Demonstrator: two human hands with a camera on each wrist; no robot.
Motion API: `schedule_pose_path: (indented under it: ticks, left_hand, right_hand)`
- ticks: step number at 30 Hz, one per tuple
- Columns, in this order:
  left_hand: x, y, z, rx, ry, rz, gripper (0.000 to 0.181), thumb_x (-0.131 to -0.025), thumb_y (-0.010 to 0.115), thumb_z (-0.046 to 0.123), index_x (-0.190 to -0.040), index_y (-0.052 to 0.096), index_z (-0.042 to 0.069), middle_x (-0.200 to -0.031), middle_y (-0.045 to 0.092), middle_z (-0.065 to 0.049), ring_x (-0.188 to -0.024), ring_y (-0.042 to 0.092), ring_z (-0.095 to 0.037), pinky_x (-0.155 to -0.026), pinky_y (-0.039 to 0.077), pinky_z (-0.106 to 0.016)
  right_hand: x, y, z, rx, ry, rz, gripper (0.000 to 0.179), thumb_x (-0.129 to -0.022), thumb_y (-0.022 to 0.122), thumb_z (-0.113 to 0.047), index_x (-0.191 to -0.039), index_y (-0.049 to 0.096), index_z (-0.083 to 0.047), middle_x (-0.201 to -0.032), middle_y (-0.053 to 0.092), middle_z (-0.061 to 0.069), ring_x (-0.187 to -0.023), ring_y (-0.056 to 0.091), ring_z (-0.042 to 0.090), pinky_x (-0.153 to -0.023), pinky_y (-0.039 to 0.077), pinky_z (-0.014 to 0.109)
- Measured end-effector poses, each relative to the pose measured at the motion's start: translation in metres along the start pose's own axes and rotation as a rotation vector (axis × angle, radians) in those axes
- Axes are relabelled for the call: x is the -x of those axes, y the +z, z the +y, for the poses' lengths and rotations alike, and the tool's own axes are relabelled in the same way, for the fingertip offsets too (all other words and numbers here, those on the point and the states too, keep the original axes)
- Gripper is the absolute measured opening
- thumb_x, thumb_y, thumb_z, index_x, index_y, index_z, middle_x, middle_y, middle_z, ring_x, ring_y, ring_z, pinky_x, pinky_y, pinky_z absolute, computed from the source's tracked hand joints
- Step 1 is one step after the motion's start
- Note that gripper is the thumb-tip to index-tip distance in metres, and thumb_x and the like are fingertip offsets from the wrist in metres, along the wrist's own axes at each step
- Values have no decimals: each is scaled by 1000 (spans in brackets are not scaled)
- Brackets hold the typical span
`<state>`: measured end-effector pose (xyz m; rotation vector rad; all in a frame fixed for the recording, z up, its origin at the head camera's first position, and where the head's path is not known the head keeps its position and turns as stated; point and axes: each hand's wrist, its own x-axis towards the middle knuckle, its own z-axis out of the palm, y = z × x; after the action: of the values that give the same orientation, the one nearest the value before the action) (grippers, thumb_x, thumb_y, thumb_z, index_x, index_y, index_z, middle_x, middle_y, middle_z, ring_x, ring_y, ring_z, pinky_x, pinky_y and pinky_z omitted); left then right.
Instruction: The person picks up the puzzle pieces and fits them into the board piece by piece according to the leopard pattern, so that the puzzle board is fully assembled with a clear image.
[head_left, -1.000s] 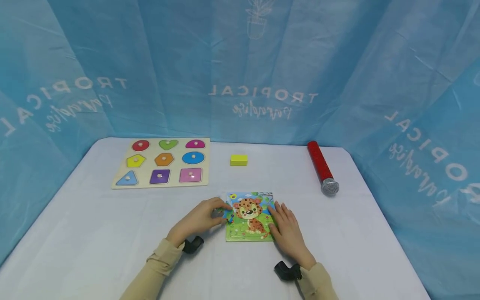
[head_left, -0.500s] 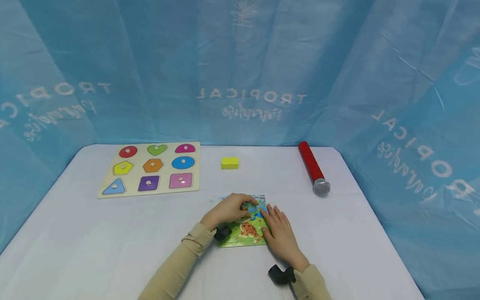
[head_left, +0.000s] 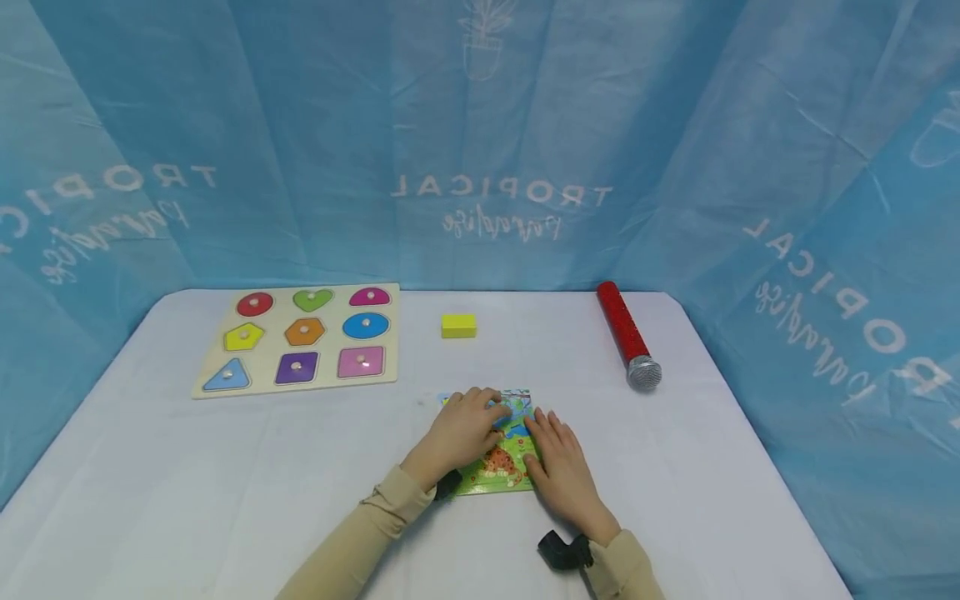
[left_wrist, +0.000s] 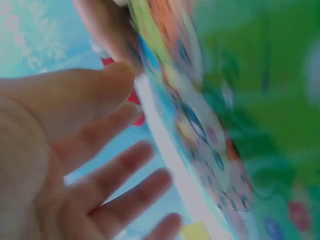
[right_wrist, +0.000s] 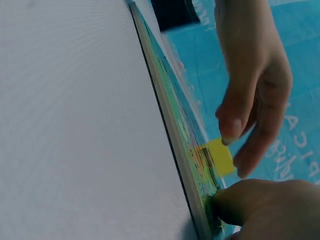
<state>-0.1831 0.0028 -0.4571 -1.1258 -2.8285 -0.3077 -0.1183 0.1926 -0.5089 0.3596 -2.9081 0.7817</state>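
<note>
A square picture puzzle of a spotted leopard cub (head_left: pixel 495 479) lies flat on the white table. My left hand (head_left: pixel 463 427) is over its upper middle, covering the cub's head. In the left wrist view the fingers of that hand (left_wrist: pixel 85 130) are spread apart, and no piece shows between them. The right wrist view has the left fingertips hanging loosely above the board (right_wrist: pixel 170 115). My right hand (head_left: pixel 562 475) rests along the puzzle's right edge with extended fingers, its thumb (right_wrist: pixel 245 200) touching the board.
A wooden shape board (head_left: pixel 258 367) with several knobbed shapes lies at the back left. Behind the puzzle sits a yellow block (head_left: pixel 458 326). A red microphone (head_left: pixel 624 325) with a silver head lies at the back right. Blue printed cloth (head_left: pixel 330 125) hangs around the table (head_left: pixel 187 483).
From the puzzle's left edge, my left hand has moved right over the picture with a small piece, then let it go. My right hand stays at the right edge. The head view has shifted slightly.
</note>
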Motion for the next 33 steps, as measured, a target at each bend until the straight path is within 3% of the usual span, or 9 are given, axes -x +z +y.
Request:
schedule_pose_path:
  ticks: [4,7,15,22,33]
  left_hand:
    - [10,-1,10,-64,78,0,40,-91,63,42,-120,68,15,-121,63,-4,-113,60,-21,-91,51,-43]
    - [9,-1,15,-102,95,-25,46,-92,59,46,-123,67,14,-124,62,-4,-117,58,-21,-97,49,-40]
    - [0,-1,21,-123,49,-146,46,-97,54,45,-132,61,17,-136,57,-3,-125,55,-22,-103,46,-41]
    - [-9,0,22,-157,40,-127,44,-98,52,44,-132,62,18,-135,58,-2,-123,57,-17,-99,48,-40]
    - [-8,-2,20,-185,20,-127,35,-98,54,36,-125,67,18,-133,60,-1,-122,58,-18,-99,48,-41]
  right_hand:
    - [0,-3,2,5,4,33,55,-94,58,-17,-144,43,-1,-152,39,19,-144,29,40,-117,20,56]
    - [0,-3,3,3,7,38,55,-94,58,-17,-145,42,-1,-152,39,19,-144,29,40,-117,20,56]
    - [3,-2,4,-7,6,41,56,-94,58,-18,-145,42,0,-151,40,19,-143,30,40,-116,21,57]
    - [3,-3,2,-5,-11,51,55,-94,58,-17,-144,43,1,-150,41,20,-143,31,41,-115,22,58]
    - [1,-2,2,1,-19,32,55,-95,58,-19,-144,43,-1,-152,39,19,-144,29,40,-116,21,56]
